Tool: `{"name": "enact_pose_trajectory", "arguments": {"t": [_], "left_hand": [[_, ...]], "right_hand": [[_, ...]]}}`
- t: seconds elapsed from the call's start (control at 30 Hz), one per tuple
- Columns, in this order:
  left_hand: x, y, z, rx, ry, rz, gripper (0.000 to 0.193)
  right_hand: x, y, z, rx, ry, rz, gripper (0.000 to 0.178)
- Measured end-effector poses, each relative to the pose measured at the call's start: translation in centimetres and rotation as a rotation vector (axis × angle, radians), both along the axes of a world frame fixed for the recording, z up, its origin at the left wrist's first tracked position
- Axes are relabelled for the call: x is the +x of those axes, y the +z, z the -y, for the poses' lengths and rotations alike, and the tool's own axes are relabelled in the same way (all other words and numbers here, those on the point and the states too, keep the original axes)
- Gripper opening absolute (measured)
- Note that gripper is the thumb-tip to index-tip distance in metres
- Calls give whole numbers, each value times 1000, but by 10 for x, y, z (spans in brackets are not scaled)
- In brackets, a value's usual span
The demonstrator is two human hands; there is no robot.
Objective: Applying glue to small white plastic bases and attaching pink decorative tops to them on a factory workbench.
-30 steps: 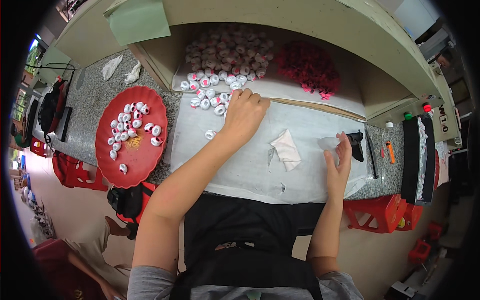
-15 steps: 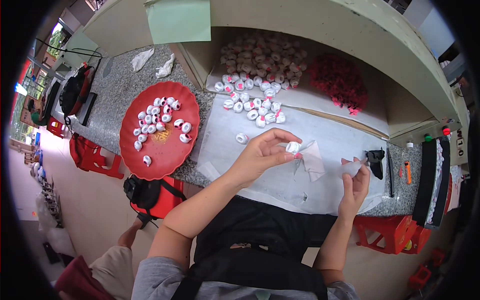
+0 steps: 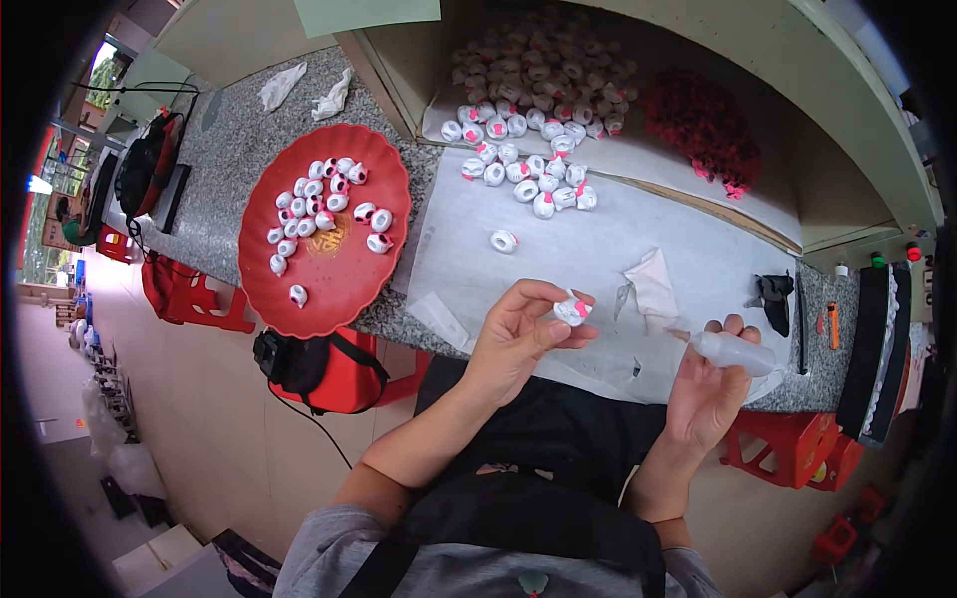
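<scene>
Bottle and white piece, held apart over the white sheet (image 3: 459,239). My left hand (image 3: 510,347) pinches a small white piece (image 3: 571,308) between thumb and fingers, narrow at the tips, the pink patch of the piece on the side toward the bottle. My right hand (image 3: 706,401) holds the clear bottle (image 3: 736,352) between thumb and curled fingers; how hard it presses I cannot tell. The bottle's long axis runs nearly crosswise, tilted slightly in the view, with its thin nozzle (image 3: 681,335) pointing left and a little away from my body. From that nozzle the piece lies to the left and slightly farther out, with a clear gap between. I judge this line from nozzle to pink patch to be the governing relation: the left hand has the piece, the right is nearer the nozzle, and a short crosswise approach would close the gap. A folded white cloth (image 3: 653,281) lies just beyond the nozzle; whether they touch is uncertain. The red plate (image 3: 344,304) stands well to the left, nearer my left hand.
</scene>
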State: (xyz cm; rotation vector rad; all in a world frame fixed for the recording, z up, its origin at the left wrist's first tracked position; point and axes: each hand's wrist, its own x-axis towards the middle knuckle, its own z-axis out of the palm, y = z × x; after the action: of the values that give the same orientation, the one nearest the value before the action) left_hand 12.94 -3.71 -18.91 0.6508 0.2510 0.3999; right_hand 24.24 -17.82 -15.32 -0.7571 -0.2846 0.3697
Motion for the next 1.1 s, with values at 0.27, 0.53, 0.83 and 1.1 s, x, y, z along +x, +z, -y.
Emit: {"name": "enact_pose_trajectory", "arguments": {"t": [0.27,0.53,0.83,1.1], "left_hand": [[-5,8,9,232,88,-51,32],[-5,7,12,233,84,1,34],[-5,6,12,194,32,6,33],[-5,4,12,219,30,22,33]], "right_hand": [[-25,7,-13,-282,-179,584,39],[-27,3,-12,-306,-212,778,41],[-29,0,-14,-325,-225,792,43],[-27,3,-13,-316,-180,808,42]]}}
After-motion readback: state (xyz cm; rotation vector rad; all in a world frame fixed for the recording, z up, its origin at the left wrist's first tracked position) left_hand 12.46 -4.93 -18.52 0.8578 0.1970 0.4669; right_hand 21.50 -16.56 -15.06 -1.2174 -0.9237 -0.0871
